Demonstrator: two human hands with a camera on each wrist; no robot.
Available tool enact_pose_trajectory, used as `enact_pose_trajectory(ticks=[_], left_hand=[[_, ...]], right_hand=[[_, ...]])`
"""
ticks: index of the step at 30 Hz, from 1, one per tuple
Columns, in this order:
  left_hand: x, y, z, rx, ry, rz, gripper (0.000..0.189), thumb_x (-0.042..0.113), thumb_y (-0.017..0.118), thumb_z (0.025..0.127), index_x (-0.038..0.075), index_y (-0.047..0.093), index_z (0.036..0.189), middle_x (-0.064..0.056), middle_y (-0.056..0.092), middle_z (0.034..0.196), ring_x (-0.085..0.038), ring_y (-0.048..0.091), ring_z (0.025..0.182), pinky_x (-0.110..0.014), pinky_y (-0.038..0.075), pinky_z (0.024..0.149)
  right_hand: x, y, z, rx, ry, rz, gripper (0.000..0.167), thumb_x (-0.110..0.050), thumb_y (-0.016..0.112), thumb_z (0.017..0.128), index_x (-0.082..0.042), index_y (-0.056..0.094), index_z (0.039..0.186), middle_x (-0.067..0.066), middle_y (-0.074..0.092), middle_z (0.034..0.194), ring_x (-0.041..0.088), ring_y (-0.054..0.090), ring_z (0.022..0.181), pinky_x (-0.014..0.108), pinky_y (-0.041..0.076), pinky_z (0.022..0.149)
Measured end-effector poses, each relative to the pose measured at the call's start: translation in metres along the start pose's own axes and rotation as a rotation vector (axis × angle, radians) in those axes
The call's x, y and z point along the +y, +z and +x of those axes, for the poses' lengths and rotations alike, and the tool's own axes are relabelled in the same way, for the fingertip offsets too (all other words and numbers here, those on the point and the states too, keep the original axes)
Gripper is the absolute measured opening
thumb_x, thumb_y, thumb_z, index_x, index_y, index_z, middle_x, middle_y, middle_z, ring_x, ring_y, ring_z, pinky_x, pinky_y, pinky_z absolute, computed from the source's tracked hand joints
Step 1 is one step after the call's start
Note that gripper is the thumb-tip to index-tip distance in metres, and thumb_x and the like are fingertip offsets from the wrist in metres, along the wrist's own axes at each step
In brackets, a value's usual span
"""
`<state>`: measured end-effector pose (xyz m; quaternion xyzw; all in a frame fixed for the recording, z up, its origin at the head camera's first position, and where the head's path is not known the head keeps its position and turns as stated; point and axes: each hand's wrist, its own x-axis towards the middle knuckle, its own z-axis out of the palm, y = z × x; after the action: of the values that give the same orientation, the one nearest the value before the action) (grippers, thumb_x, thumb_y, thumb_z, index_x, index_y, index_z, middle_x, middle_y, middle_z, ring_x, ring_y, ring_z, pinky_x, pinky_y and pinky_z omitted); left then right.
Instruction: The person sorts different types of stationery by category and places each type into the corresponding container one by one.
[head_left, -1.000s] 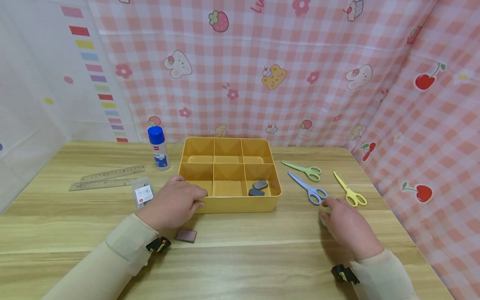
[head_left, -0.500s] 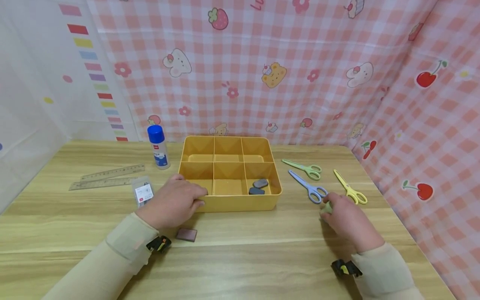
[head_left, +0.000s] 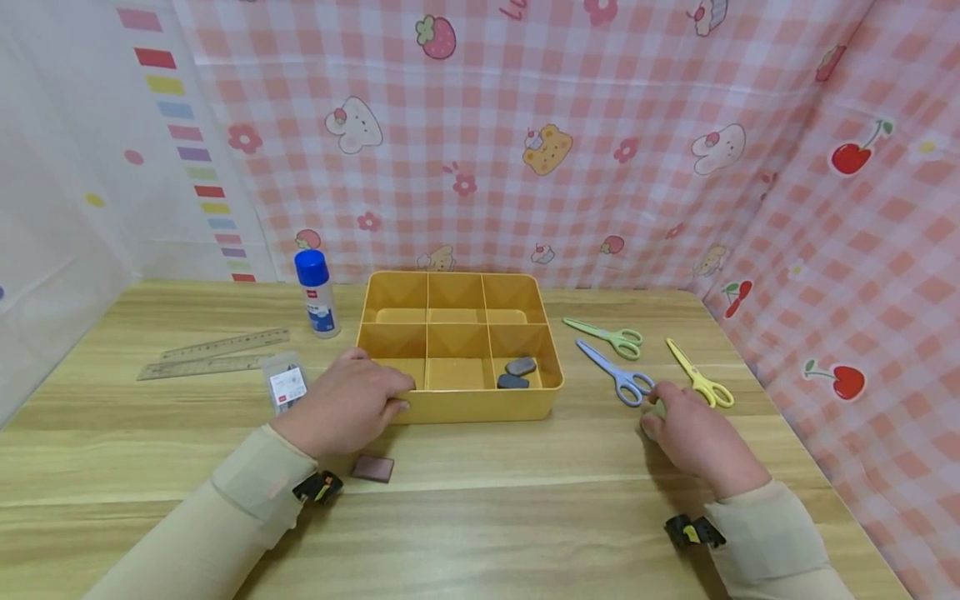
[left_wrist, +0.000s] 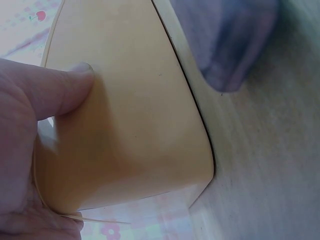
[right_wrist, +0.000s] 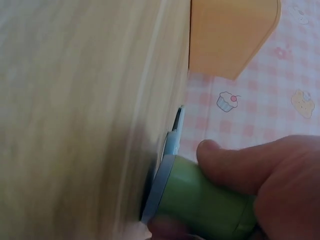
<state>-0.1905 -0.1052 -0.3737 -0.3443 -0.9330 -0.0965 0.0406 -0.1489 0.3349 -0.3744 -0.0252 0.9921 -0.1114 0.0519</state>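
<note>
My left hand [head_left: 341, 404] grips the front left wall of a yellow six-compartment organizer box [head_left: 480, 407]. In the left wrist view the thumb [left_wrist: 65, 92] lies on the outer face, with the other fingers over the rim. To the right, my right hand [head_left: 701, 442] holds a rounded green object with a flat grey base [right_wrist: 200, 200] between thumb and fingers, low over the table. Its kind is unclear, as the hand covers much of it. Blue scissors [head_left: 617, 375] lie just beyond that hand. Two dark grey eraser-like blocks [head_left: 513, 382] sit in the box's front right compartment.
Green scissors [head_left: 609, 337] and yellow scissors [head_left: 699, 375] lie at the right. A blue-capped glue bottle [head_left: 318, 293] stands left of the box, near two clear rulers [head_left: 210, 358] and a small labelled pack [head_left: 286, 385]. A dull pink block [head_left: 372, 468] lies in front.
My right hand shifts very slightly and still holds the green object. The left hand and box stay in place; the view tilts a little.
</note>
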Motion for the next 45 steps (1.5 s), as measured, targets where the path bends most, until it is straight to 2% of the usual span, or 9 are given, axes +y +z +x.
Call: enact_pose_trajectory(ticks=[5, 12, 22, 25, 29, 32, 37, 42, 45], left_hand=[[-0.001, -0.001, -0.002, 0.006, -0.001, -0.008, 0.028, 0.025, 0.070, 0.102, 0.026, 0.053, 0.080, 0.016, 0.049, 0.065, -0.008, 0.048, 0.067, -0.041, 0.035, 0.089], [-0.001, -0.001, -0.002, 0.004, 0.000, -0.013, 0.027, 0.025, 0.069, 0.102, 0.026, 0.053, 0.080, 0.017, 0.049, 0.065, -0.007, 0.049, 0.068, -0.041, 0.035, 0.090], [-0.001, -0.001, 0.000, 0.004, 0.000, -0.020, 0.027, 0.025, 0.068, 0.103, 0.027, 0.053, 0.080, 0.016, 0.052, 0.066, -0.007, 0.050, 0.068, -0.041, 0.037, 0.092], [-0.001, -0.001, -0.001, 0.005, 0.004, -0.011, 0.025, 0.025, 0.068, 0.103, 0.027, 0.055, 0.082, 0.017, 0.056, 0.070, -0.007, 0.051, 0.070, -0.041, 0.037, 0.091], [-0.002, -0.001, -0.001, 0.001, -0.002, -0.015, 0.025, 0.025, 0.067, 0.103, 0.027, 0.055, 0.082, 0.017, 0.056, 0.070, -0.007, 0.051, 0.070, -0.041, 0.037, 0.091], [-0.003, -0.001, -0.001, 0.000, -0.001, -0.018, 0.026, 0.026, 0.067, 0.103, 0.027, 0.054, 0.081, 0.018, 0.055, 0.069, -0.007, 0.051, 0.070, -0.041, 0.036, 0.091], [-0.003, 0.000, -0.002, 0.000, 0.003, -0.028, 0.027, 0.026, 0.067, 0.103, 0.027, 0.054, 0.080, 0.018, 0.052, 0.066, -0.005, 0.050, 0.068, -0.041, 0.037, 0.091], [-0.003, 0.000, -0.002, -0.008, -0.001, -0.027, 0.024, 0.027, 0.067, 0.104, 0.028, 0.057, 0.082, 0.019, 0.057, 0.070, -0.005, 0.051, 0.069, -0.040, 0.037, 0.090], [-0.003, 0.000, -0.001, -0.017, -0.005, -0.020, 0.022, 0.027, 0.066, 0.104, 0.029, 0.058, 0.084, 0.019, 0.059, 0.071, -0.005, 0.052, 0.070, -0.039, 0.037, 0.091]], right_hand=[[-0.004, -0.002, 0.001, 0.027, -0.011, 0.025, 0.027, -0.022, 0.065, 0.103, -0.001, 0.059, 0.120, 0.021, 0.064, 0.101, 0.031, 0.057, 0.087, 0.051, 0.050, 0.076], [-0.023, -0.014, 0.008, 0.128, -0.037, 0.072, 0.022, -0.024, 0.064, 0.104, -0.005, 0.062, 0.115, 0.013, 0.062, 0.096, 0.025, 0.054, 0.079, 0.038, 0.044, 0.067], [-0.062, -0.040, 0.031, 0.242, -0.117, 0.080, 0.020, -0.029, 0.061, 0.105, -0.010, 0.064, 0.102, 0.007, 0.061, 0.079, 0.024, 0.057, 0.074, 0.038, 0.044, 0.066], [-0.073, -0.046, 0.039, 0.256, -0.144, 0.075, 0.019, -0.029, 0.059, 0.105, -0.011, 0.065, 0.103, 0.009, 0.065, 0.087, 0.026, 0.059, 0.078, 0.042, 0.048, 0.070], [-0.085, -0.050, 0.052, 0.280, -0.201, 0.080, 0.016, -0.025, 0.058, 0.106, -0.010, 0.065, 0.109, 0.015, 0.064, 0.113, 0.031, 0.059, 0.094, 0.050, 0.051, 0.083], [-0.093, -0.051, 0.063, 0.277, -0.235, 0.080, 0.015, -0.022, 0.060, 0.106, -0.010, 0.064, 0.114, 0.016, 0.060, 0.120, 0.033, 0.058, 0.099, 0.052, 0.051, 0.087], [-0.107, -0.050, 0.083, 0.217, -0.296, 0.086, 0.019, -0.015, 0.059, 0.105, -0.008, 0.062, 0.122, 0.018, 0.056, 0.125, 0.035, 0.058, 0.108, 0.053, 0.051, 0.095], [-0.124, -0.051, 0.103, 0.115, -0.356, 0.104, 0.027, -0.009, 0.056, 0.105, -0.007, 0.058, 0.132, 0.020, 0.052, 0.142, 0.036, 0.060, 0.117, 0.052, 0.052, 0.103], [-0.133, -0.049, 0.116, 0.046, -0.351, 0.116, 0.029, -0.008, 0.056, 0.106, -0.008, 0.056, 0.135, 0.018, 0.053, 0.142, 0.034, 0.061, 0.115, 0.049, 0.053, 0.100]])
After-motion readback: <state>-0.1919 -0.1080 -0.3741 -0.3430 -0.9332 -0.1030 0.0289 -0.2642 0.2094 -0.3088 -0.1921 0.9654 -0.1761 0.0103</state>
